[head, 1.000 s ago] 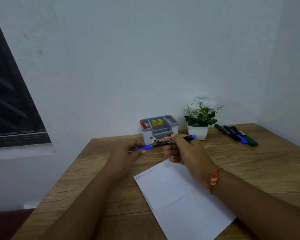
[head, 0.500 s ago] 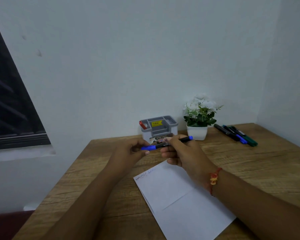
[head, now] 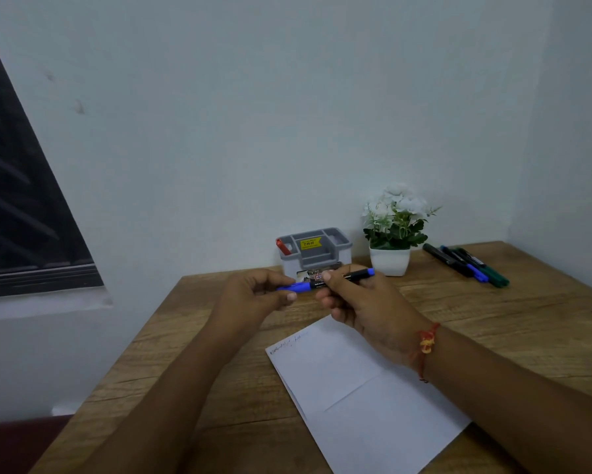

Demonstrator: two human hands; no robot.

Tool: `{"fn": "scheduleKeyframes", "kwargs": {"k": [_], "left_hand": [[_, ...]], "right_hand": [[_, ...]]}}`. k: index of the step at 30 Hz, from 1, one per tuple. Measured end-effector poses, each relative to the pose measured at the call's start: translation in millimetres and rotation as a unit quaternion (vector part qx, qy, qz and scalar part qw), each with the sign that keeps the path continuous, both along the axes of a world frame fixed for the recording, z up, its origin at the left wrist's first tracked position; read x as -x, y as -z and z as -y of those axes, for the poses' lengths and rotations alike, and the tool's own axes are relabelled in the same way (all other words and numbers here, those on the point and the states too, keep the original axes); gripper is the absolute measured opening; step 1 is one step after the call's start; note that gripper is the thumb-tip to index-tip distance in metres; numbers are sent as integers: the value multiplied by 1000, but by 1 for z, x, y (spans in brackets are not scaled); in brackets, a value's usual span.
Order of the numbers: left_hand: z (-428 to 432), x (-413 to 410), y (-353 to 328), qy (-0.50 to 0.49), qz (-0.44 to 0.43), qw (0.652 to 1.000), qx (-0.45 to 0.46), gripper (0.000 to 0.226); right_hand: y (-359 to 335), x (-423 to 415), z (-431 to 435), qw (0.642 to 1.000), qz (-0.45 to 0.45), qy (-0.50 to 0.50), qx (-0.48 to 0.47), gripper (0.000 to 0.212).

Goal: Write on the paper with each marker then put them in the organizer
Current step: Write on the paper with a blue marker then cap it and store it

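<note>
1. The right hand [head: 366,302] has its fingers curled round the black barrel of the blue marker [head: 308,286], thumb on top.
2. The left hand [head: 257,295] pinches the marker's blue cap end between thumb and fingertips. The cap meets the barrel; whether it is fully seated I cannot tell.
3. The marker lies about level between the two hands, held in the air above the table [head: 493,319], its blue tail end poking out past the right hand toward the plant [head: 395,220].
4. The paper [head: 356,388] lies flat on the table below the right wrist, with a short line of writing at its far left corner.
5. A red thread [head: 424,343] circles the right wrist.
6. The organizer [head: 339,249] stands against the wall behind the hands, with a yellow sticker [head: 310,243] inside it.
7. A red marker [head: 282,246] stands in the organizer's left compartment.
8. The plant, in a white pot, stands just right of the organizer.
9. Loose markers [head: 465,265] lie side by side on the table, right of the plant.
</note>
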State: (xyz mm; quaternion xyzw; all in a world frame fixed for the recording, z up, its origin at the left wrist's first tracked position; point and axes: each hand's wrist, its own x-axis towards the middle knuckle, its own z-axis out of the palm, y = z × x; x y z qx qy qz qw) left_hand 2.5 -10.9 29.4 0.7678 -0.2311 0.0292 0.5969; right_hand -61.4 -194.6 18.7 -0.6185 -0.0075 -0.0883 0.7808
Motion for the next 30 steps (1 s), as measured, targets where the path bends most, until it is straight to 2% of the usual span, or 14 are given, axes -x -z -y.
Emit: {"fn": "scheduleKeyframes", "kwargs": {"k": [4,7,9,11,13,15,17,19,26,30], "left_hand": [[4,3,1,-6,-3,999,33,18],[9,5,-3,-33,7,994,105,17],[11,7,-7,-74,34,987,142,16],[16,6,-12,-123,77,979,143,16],[22,3,-19,-173,129,971,105,17],[31,-2,-27,-193,167,964,75,18],[43,-8,-36,-183,189,963,63,18],[54,-18,-42,-172,204,962,51,19],[94,-45,-45,-140,218,966,2,27],[108,-56,-36,-137,185,973,-4,34]], "right_hand": [[-3,0,1,998,-18,-8,-63,19],[-6,-1,-4,992,-35,5,-124,33],[-5,-1,-5,997,-39,44,-49,38],[0,-1,-2,985,-16,89,150,32],[6,-2,4,919,28,116,377,25],[12,-4,6,847,52,126,514,20],[13,-5,5,812,63,119,568,21],[13,-5,5,794,75,109,594,22],[12,-6,10,764,83,118,629,25],[11,-5,11,752,95,117,642,25]]}}
